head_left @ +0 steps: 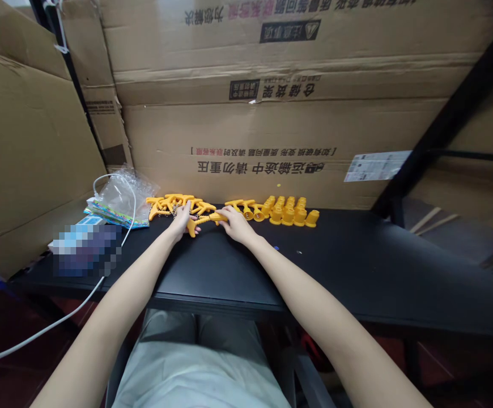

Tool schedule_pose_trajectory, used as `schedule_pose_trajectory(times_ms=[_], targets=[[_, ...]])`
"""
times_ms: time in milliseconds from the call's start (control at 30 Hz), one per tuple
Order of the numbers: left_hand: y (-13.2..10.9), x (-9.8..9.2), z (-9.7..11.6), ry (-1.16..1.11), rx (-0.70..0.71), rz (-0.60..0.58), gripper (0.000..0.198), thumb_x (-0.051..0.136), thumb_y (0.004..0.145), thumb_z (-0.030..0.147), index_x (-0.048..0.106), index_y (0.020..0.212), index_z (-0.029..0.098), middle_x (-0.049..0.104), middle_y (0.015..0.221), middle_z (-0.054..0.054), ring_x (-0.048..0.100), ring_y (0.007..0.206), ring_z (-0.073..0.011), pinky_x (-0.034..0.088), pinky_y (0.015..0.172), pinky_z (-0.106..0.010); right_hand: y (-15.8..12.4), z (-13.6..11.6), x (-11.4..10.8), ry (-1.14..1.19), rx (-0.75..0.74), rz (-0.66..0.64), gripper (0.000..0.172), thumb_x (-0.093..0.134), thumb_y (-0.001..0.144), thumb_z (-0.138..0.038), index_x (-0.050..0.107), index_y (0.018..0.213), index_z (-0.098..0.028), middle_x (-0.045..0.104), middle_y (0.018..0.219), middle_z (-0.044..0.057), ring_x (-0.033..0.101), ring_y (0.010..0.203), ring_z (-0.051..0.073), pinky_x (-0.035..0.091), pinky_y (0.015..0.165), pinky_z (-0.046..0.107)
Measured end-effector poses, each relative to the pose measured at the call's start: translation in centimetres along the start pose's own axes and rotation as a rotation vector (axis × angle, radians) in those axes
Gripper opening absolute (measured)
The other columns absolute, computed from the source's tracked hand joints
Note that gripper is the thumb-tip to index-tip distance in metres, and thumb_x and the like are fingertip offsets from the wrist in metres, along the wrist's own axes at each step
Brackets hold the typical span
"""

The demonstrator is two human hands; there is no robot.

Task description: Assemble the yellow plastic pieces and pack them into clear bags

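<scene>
My left hand (181, 220) is closed around the wide end of a yellow plastic T-shaped handle (192, 228), held low over the black table. At the other end of the piece, the fingers of my right hand (237, 225) pinch its narrow tip. Just behind my left hand lies a pile of similar yellow handles (178, 198) with small bead chains (170, 212) among them. To the right of my right hand are a few yellow pieces with round cup ends (258, 212) lying down, and several yellow stepped cones (288, 214) standing upright in rows.
A cardboard sheet (229, 124) walls off the back of the black table (357, 272). At the left are a clear plastic bag (121, 190), colourful packets (114, 213) and a blurred-out item (85, 249). A white cable (89, 297) crosses the left edge. A black metal post (437, 107) slants at the right.
</scene>
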State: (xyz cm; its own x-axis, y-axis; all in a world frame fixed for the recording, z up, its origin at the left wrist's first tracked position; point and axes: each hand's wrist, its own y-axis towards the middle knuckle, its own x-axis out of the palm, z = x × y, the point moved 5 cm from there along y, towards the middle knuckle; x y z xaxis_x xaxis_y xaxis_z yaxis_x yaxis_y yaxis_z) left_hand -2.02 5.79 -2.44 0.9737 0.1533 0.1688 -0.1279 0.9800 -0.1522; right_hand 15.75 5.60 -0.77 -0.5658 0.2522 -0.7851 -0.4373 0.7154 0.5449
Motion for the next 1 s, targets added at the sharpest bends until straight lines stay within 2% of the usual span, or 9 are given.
schedule_pose_trajectory(times_ms=[133,300,433,500,567,700,800,900,1000], targets=[[-0.1,0.3,0.3,-0.014,-0.005,-0.022,0.049,0.046,0.085,0.058,0.038,0.123,0.027,0.06,0.081,-0.002,0.055,0.041,-0.0097,0.05,0.049,-0.026,0.1,0.6,-0.2,0.051,0.057,0.062,0.035,0.051,0.085,-0.016,0.059,0.119,-0.016,0.057,0.113,0.012,0.056,0.104,0.022,0.043,0.094,0.038],[-0.3,0.5,1.0,0.004,0.166,-0.028,0.057,0.059,0.084,0.038,0.033,0.132,0.025,0.062,0.092,-0.005,0.06,0.051,-0.0109,0.052,0.061,-0.028,0.2,1.3,-0.3,0.055,0.114,0.097,0.034,0.051,0.086,-0.019,0.058,0.118,-0.016,0.057,0.112,0.012,0.056,0.105,0.022,0.043,0.095,0.038],[-1.2,0.5,1.7,0.186,0.414,-0.064,0.058,0.07,0.068,0.009,0.052,0.121,0.026,0.063,0.105,-0.006,0.064,0.082,-0.0149,0.05,0.081,-0.028,0.1,1.8,-0.2,0.044,0.121,0.09,0.035,0.05,0.085,-0.018,0.058,0.119,-0.014,0.056,0.113,0.013,0.055,0.107,0.023,0.042,0.097,0.038],[-1.8,0.6,2.0,0.314,0.53,-0.086,0.048,0.07,0.062,0.002,0.064,0.105,0.024,0.065,0.103,-0.005,0.061,0.096,-0.0183,0.045,0.092,-0.028,0.1,1.9,-0.2,0.022,0.117,0.079,0.036,0.05,0.085,-0.017,0.058,0.12,-0.015,0.056,0.115,0.014,0.055,0.107,0.023,0.043,0.096,0.038],[-2.1,0.6,2.1,0.413,0.57,-0.087,0.04,0.071,0.06,0.002,0.068,0.094,0.024,0.067,0.094,-0.004,0.06,0.099,-0.0212,0.042,0.095,-0.029,0.0,2.0,-0.2,-0.003,0.106,0.067,0.038,0.049,0.086,-0.017,0.056,0.123,-0.016,0.055,0.117,0.014,0.055,0.108,0.024,0.044,0.094,0.04],[-2.2,0.3,2.4,0.517,0.567,-0.022,0.033,0.073,0.058,0.008,0.069,0.086,0.025,0.061,0.068,0.0,0.061,0.084,-0.0214,0.045,0.086,-0.027,0.1,2.1,-0.5,0.022,0.07,0.075,0.046,0.05,0.085,-0.016,0.048,0.13,-0.018,0.054,0.122,0.014,0.052,0.116,0.025,0.042,0.097,0.045],[-2.2,-0.1,2.8,0.56,0.601,0.047,0.027,0.073,0.059,0.01,0.066,0.08,0.026,0.054,0.059,0.002,0.058,0.073,-0.0189,0.043,0.075,-0.024,0.3,2.3,-0.7,0.153,0.048,0.092,0.054,0.059,0.079,-0.016,0.044,0.131,-0.017,0.051,0.126,0.015,0.05,0.119,0.024,0.042,0.099,0.044],[-2.0,-0.3,3.0,0.591,0.636,0.052,0.026,0.072,0.059,0.009,0.064,0.077,0.026,0.05,0.058,0.003,0.054,0.066,-0.0169,0.041,0.07,-0.023,0.4,3.1,-0.7,0.357,0.096,0.061,0.049,0.061,0.077,-0.014,0.048,0.125,-0.015,0.052,0.126,0.015,0.058,0.109,0.021,0.046,0.095,0.04],[-2.0,-0.3,3.2,0.622,0.648,0.017,0.027,0.072,0.057,0.008,0.063,0.075,0.026,0.051,0.059,0.003,0.053,0.064,-0.0166,0.042,0.07,-0.023,0.3,3.8,-0.4,0.515,0.2,-0.044,0.042,0.062,0.077,-0.016,0.054,0.118,-0.014,0.062,0.112,0.012,0.065,0.091,0.018,0.05,0.087,0.038]])
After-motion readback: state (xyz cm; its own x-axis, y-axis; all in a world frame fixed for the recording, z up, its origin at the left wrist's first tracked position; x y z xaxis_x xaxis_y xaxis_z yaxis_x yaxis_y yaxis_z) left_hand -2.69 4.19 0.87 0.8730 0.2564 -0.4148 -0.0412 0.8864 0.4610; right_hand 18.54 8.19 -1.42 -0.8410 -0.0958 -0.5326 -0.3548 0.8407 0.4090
